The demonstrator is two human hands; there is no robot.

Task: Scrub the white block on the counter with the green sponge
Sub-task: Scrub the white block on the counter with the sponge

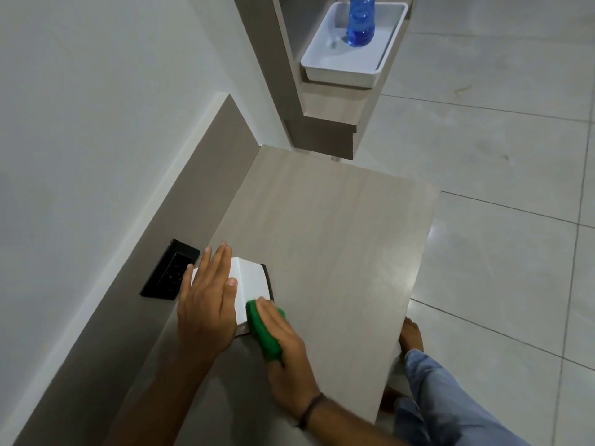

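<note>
A white block (249,284) stands on the pale wood-grain counter (328,226), near its left side by the backsplash. My left hand (207,297) lies flat over the block's left and top faces, fingers spread, holding it in place. My right hand (283,342) is closed around a green sponge (262,329) and presses it against the block's lower right face. Part of the sponge is hidden under my fingers. A thin dark edge shows at the block's base on the right.
A black socket panel (169,270) is set in the grey backsplash just left of the block. Further back, a white tray (341,67) holds a blue bottle (360,22) on a shelf. The counter's right edge drops to a tiled floor (499,156), where my leg and bare foot (410,336) stand.
</note>
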